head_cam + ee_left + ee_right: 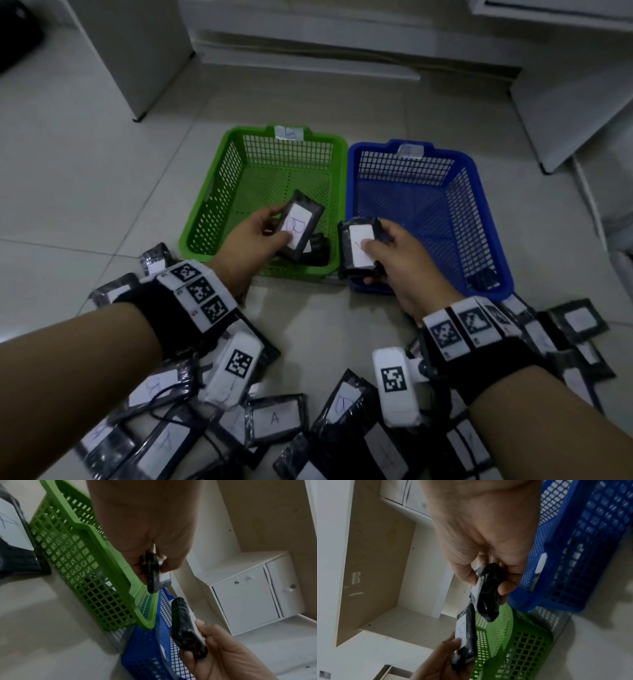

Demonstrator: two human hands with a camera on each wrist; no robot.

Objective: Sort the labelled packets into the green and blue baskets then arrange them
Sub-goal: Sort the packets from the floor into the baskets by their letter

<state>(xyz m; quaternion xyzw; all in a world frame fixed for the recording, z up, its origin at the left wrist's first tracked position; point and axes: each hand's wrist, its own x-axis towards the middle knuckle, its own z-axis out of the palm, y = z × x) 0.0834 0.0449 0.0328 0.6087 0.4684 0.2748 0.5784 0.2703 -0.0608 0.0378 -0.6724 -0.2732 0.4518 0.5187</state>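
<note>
My left hand [260, 233] pinches a black packet with a white label marked B [298, 224] over the near part of the green basket [205, 192]. Another black packet [317, 251] lies on that basket's floor under it. My right hand [387, 250] grips a second black packet with a white label [359, 250] above the near left corner of the blue basket [479, 192]; its thumb covers the letter. In the left wrist view the B packet [154, 573] shows edge-on between thumb and fingers. In the right wrist view the other packet [488, 593] does too.
Several labelled black packets [274, 419] lie scattered on the tiled floor near me, around both wrists. One dark packet [484, 277] sits in the blue basket's near right corner. White cabinets [565, 85] stand behind and to the right of the baskets.
</note>
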